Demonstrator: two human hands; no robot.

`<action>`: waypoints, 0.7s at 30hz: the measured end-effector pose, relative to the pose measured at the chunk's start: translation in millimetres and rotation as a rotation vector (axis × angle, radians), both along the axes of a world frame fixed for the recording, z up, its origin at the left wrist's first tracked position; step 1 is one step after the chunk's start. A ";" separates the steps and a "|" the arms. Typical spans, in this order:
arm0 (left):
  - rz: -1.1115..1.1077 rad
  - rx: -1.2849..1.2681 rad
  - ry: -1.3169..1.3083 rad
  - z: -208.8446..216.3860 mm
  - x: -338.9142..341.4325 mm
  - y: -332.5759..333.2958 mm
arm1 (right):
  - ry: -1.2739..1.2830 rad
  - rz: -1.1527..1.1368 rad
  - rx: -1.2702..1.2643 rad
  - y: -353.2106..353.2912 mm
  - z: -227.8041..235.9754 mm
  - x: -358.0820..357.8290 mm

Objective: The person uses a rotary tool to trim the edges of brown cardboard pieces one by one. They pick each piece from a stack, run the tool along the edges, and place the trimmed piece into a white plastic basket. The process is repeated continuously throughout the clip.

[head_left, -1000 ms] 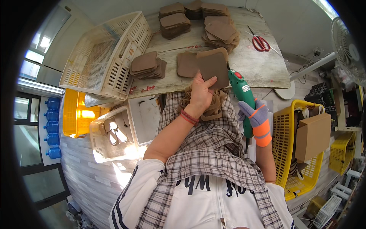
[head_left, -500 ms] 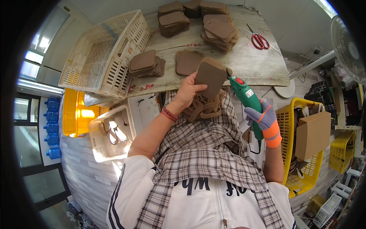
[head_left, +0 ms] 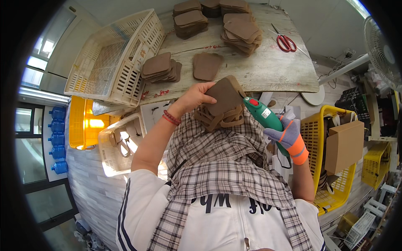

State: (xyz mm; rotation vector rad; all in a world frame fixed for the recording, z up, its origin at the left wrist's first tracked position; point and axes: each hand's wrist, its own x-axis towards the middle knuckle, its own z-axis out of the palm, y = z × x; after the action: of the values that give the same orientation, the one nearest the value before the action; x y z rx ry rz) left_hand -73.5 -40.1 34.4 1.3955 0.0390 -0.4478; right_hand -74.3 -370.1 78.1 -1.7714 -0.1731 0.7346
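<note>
My bare left hand (head_left: 193,99) pinches a brown rounded-corner sheet (head_left: 226,95) by its left edge, above my lap. My right hand (head_left: 286,133), in a grey and orange glove, is wrapped around a green handheld power cutter (head_left: 266,115) with a red button. The cutter's head meets the right edge of the sheet; its blade is too small to make out. Curled brown offcut strips (head_left: 220,119) lie on my checked apron just below the sheet. On the table edge ahead sits a flat brown piece (head_left: 207,66), beside a low stack of similar pieces (head_left: 158,68).
Taller stacks of brown pieces (head_left: 241,34) and red-handled scissors (head_left: 285,43) lie on the worn table (head_left: 280,75). A white crate (head_left: 136,71) stands at the table's left. Yellow baskets (head_left: 312,129) flank me, the right one holding a cardboard box (head_left: 344,147). A fan (head_left: 379,46) stands far right.
The sheet has moved down and left with my left hand and turned. My right hand has tilted the cutter further left, its head following the sheet's right edge.
</note>
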 end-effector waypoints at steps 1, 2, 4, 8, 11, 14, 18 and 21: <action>0.006 -0.006 0.007 0.0 -1.8 -2.0 | 0.003 0.001 0.011 0.1 -6.5 -0.9; -0.004 -0.015 0.023 -0.7 -3.4 -3.6 | 0.006 0.004 0.021 0.2 -10.8 -1.4; -0.024 -0.033 0.055 -4.4 -6.3 -6.3 | -0.011 -0.001 0.019 3.2 -12.3 -2.7; -0.060 -0.069 0.124 -14.2 -10.0 -12.0 | -0.040 0.006 -0.007 8.7 -19.1 -2.4; -0.099 -0.051 0.123 -5.3 -12.0 -14.7 | -0.039 -0.018 -0.008 13.8 -24.5 -1.3; -0.117 0.065 0.094 0.7 -11.9 -11.3 | -0.013 -0.013 0.014 15.7 -22.5 -0.2; -0.028 0.360 -0.044 -3.8 -7.0 10.8 | 0.063 -0.003 0.033 17.4 -9.8 -1.6; 0.156 0.264 -0.123 -1.0 -10.3 16.4 | 0.086 -0.008 0.066 17.5 -16.4 -2.1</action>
State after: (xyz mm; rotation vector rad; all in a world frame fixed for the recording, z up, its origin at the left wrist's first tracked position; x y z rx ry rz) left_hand -83.8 -23.7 33.4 1.6640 0.1090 -0.2314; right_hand -76.4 -352.6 61.7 -1.6742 -0.1305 0.7889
